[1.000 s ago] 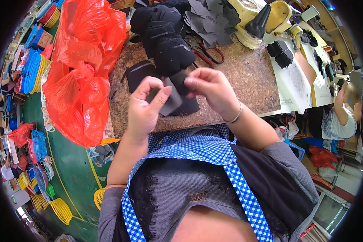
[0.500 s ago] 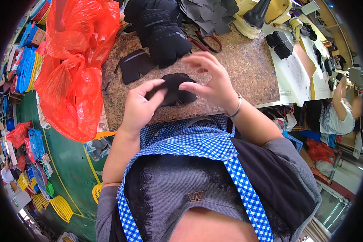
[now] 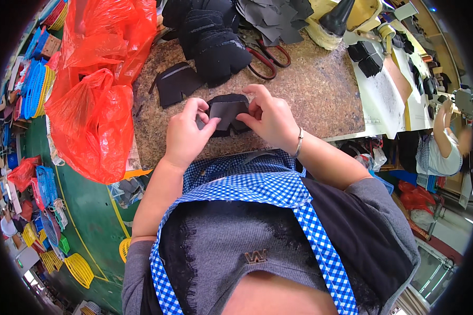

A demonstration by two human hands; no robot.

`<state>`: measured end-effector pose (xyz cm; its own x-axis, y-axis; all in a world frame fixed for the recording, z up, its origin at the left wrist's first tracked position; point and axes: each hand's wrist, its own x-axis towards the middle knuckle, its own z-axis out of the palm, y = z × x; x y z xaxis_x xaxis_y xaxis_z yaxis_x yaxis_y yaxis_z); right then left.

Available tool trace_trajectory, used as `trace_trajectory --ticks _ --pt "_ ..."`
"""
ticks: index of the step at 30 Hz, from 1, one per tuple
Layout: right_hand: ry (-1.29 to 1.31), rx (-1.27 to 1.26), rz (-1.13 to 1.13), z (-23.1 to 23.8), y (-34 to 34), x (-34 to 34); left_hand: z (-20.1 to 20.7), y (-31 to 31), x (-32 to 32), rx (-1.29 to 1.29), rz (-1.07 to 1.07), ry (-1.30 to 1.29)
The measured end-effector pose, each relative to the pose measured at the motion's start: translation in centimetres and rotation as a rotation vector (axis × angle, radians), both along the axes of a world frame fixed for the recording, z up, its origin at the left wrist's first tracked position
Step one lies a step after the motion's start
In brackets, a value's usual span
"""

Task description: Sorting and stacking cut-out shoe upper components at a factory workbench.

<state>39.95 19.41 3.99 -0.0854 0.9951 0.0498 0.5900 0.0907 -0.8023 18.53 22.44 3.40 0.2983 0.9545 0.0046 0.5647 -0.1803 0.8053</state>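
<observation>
A small dark grey cut piece [image 3: 224,114] lies over a black fabric piece [image 3: 227,98] with a notched edge, at the near part of the worktable. My left hand [image 3: 188,132] pinches the grey piece by its left edge, thumb and fingers drawn together. At the opposite edge my right hand [image 3: 273,116] is closed on the grey piece too, its thumb on top and its fingers curled. Some of the black piece's outline is hidden by my fingers. Just beyond my left hand rests a single black piece [image 3: 177,84] with a pale strip along its top.
A stack of black pieces [image 3: 220,58] and a pile of grey pieces [image 3: 276,18] stand at the back of the speckled board [image 3: 320,84]. Red-handled scissors [image 3: 265,60] lie beside them. A red plastic bag [image 3: 97,110] hangs over the left edge. Another person [image 3: 440,142] works far right.
The grey piece now shows on top of the black piece. My right hand has come down, its raised fingers curling onto the piece; my left hand has shifted slightly.
</observation>
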Motion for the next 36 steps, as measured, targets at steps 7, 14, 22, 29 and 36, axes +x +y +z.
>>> trace_trajectory --ticks 7,14,22,29,36 --pt "-0.346 0.524 0.348 0.1 0.5 0.4 1.3 0.2 0.1 0.007 -0.046 0.334" --pt "0.051 0.474 0.224 2.9 0.8 -2.1 1.1 -0.3 0.7 -0.554 -0.033 -0.791" --pt "0.86 0.007 -0.123 2.5 1.9 -0.6 0.7 5.4 -3.5 0.479 0.088 0.068" --pt "0.533 -0.152 0.092 1.9 4.5 -1.2 -0.8 7.1 -5.2 0.281 -0.091 0.1" --pt "0.189 0.18 0.641 0.8 7.1 -5.0 -2.3 8.2 -7.0 -0.132 0.045 -0.303"
